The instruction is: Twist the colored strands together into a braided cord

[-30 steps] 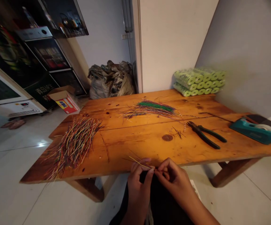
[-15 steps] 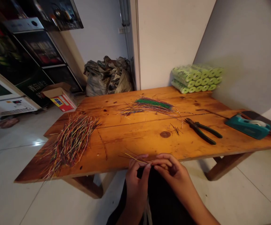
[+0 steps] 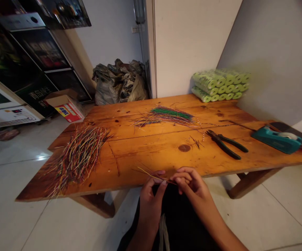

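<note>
Between thumb and fingers my left hand (image 3: pixel 153 191) pinches a few thin wires (image 3: pixel 147 171), one yellow and others dark, whose loose ends fan out to the left over the table edge. My right hand (image 3: pixel 191 184) is closed around the other end of these wires, its thumb and fingertips together just right of the left thumb. The exact grip there is partly hidden. On the left of the table lies a big tangled pile of multicoloured wires (image 3: pixel 81 157). Farther back is a straighter bundle with green wires (image 3: pixel 172 113) on top.
Pliers (image 3: pixel 225 144) with dark handles lie right of centre, beside short wire scraps (image 3: pixel 196 142). A teal tape dispenser (image 3: pixel 276 139) stands at the right. Green-wrapped rolls (image 3: pixel 220 85) are stacked at the back of the wooden table (image 3: pixel 140 153). An open carton (image 3: pixel 67 106) stands behind it, left.
My right hand has shifted slightly right, away from the left thumb, so a short stretch of wire shows between the hands. The left hand keeps its pinch.
</note>
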A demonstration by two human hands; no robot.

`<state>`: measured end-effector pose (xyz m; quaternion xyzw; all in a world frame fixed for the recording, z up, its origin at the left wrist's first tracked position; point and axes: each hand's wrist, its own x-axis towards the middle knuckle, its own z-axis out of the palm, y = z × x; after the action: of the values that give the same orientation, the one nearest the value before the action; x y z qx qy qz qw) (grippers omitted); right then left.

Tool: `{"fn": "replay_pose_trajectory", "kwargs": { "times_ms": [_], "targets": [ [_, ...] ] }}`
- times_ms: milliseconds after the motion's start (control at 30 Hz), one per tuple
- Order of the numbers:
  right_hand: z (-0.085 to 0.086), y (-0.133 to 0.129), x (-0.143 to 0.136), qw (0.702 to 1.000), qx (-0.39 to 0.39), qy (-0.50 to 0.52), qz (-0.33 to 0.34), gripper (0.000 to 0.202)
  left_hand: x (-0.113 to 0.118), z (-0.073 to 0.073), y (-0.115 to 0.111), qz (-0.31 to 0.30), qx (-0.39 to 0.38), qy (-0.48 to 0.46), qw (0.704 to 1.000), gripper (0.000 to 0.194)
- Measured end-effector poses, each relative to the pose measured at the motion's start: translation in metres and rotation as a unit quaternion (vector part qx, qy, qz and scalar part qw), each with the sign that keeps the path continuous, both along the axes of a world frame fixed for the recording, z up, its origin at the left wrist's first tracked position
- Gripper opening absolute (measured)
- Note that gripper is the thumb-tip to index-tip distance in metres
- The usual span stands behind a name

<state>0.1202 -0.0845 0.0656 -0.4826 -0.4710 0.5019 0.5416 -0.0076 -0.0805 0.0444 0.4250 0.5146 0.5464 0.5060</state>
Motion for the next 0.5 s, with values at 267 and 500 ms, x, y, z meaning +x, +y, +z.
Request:
{"fn": "replay_pose_trajectory", "kwargs": {
  "times_ms": [267, 500],
  "targets": [
    [-0.003, 0.009, -0.002, 0.989, -0.086, 0.008, 0.117, 0.020, -0.003, 0.002, 0.000, -0.024, 0.041, 0.062, 0.997, 0.015],
    [-0.003, -0.001, 0.009, 0.980, -0.077, -0.120, 0.136, 0.028, -0.010, 0.000, 0.012, 0.039, -0.016, -0.041, 0.998, 0.020]
  ]
}}
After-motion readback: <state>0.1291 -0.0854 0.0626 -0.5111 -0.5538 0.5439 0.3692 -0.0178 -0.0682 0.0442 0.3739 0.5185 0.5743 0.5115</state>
